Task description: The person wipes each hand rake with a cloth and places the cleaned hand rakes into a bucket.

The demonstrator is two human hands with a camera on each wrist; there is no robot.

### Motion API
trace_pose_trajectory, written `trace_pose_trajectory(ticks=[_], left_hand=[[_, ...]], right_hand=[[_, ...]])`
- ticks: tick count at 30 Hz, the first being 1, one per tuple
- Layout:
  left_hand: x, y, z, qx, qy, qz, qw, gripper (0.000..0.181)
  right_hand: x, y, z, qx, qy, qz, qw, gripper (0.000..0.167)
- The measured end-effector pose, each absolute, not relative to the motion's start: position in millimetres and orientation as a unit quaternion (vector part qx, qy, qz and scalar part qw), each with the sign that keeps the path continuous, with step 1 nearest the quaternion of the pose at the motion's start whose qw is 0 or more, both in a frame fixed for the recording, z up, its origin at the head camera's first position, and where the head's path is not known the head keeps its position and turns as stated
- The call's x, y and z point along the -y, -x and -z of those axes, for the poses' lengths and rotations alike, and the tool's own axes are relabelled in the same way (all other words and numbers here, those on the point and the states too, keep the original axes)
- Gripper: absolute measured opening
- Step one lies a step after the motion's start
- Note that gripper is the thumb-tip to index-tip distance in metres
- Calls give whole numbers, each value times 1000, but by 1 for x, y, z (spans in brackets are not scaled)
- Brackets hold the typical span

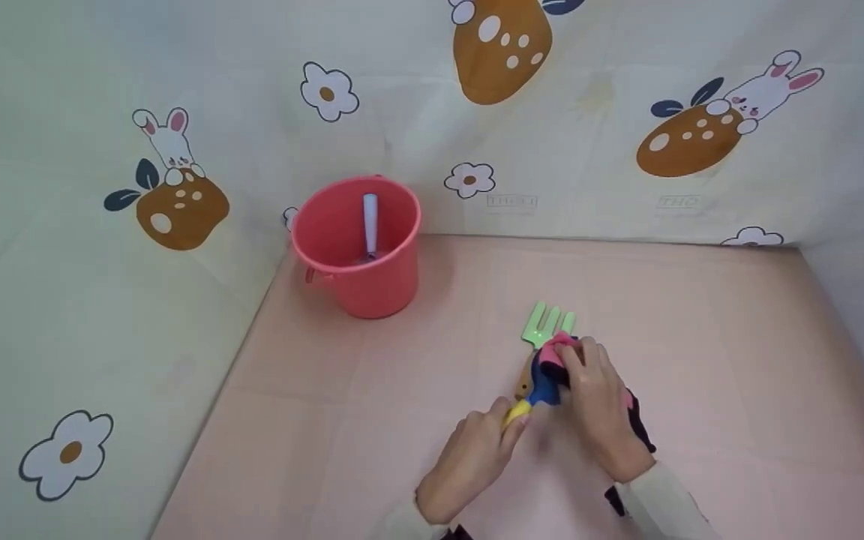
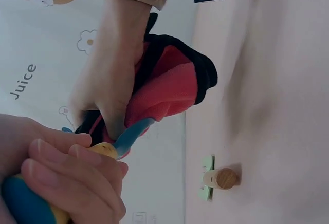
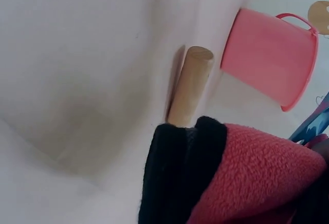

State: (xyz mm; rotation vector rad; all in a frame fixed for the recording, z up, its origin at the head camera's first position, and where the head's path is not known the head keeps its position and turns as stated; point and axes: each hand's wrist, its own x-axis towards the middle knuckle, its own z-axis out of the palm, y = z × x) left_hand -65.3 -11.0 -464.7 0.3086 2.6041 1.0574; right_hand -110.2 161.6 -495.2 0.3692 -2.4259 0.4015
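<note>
In my left hand point(image 1: 469, 459) I grip the yellow and blue handle of a toy shovel point(image 1: 544, 382) with a blue blade. My right hand point(image 1: 593, 397) pinches a pink cloth point(image 1: 558, 348) with black edging against that blade. In the left wrist view the cloth point(image 2: 169, 88) hangs in folds beside the blade point(image 2: 134, 133). A green toy fork point(image 1: 539, 327) with a wooden handle point(image 3: 190, 85) lies on the table just beyond the shovel, partly covered by it in the head view. Most of the cloth hides the right fingertips in the right wrist view.
A red bucket point(image 1: 383, 289) stands at the back left of the table point(image 1: 717, 360), with a pale-handled tool point(image 1: 370, 221) leaning inside. Walls of printed sheeting point(image 1: 402, 142) enclose the back and both sides. Dark wrist straps show near the sleeves.
</note>
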Motion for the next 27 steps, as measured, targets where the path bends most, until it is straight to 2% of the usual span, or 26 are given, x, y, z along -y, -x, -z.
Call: trace_pose_trajectory(ticks=[6, 10, 13, 16, 22, 27], left_hand=[[14, 69, 469, -906, -91, -372, 181, 35], [27, 73, 473, -903, -62, -382, 189, 31], [39, 77, 477, -897, -44, -402, 180, 31], [51, 82, 478, -888, -45, -428, 163, 33], [70, 92, 479, -860, -66, -489, 128, 36], [89, 101, 469, -845, -77, -517, 115, 37]], right_hand=[[-173, 111, 498, 924, -121, -184, 312, 36], [-193, 115, 492, 908, -57, -258, 326, 27], [-205, 115, 487, 886, -10, -345, 310, 20], [-211, 112, 483, 857, 38, -440, 264, 19], [-218, 104, 473, 732, 142, -650, 147, 37], [-232, 96, 466, 550, 178, -815, 42, 35]])
